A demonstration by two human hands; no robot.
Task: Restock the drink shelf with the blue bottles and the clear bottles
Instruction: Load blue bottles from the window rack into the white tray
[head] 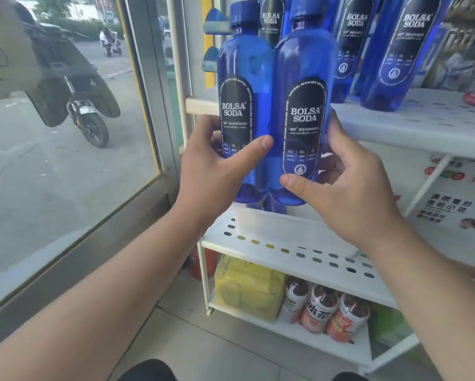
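Fingers: left hand (pixel 217 163) curls round the lower half of one blue bottle (pixel 241 105), thumb (pixel 254 149) across the label; right hand (pixel 349 185) curls round a second blue bottle (pixel 303 105), thumb (pixel 299 185) pressed near the base.
Held bottles: two, upright, touching side by side, raised in front of the white shelf unit (pixel 285 243); black labels read "BOLSA SODA".
Upper shelf: white perforated board (pixel 423 122) at right, with four more blue bottles (pixel 395 56) of the same kind standing on it, behind and beside the held pair.
Middle shelf: white perforated board just below the held bottles; a further blue bottle partly hidden behind them.
Bottom shelf: three red-labelled drink bottles (pixel 324 312) lying together, beside one yellow wrapped pack (pixel 247 287).
Room: grey tiled floor (pixel 203 339); a glass shopfront (pixel 66 160) at left.
Outside: one parked scooter (pixel 74 86) under a dark cover on pavement; one rider on a second scooter far off.
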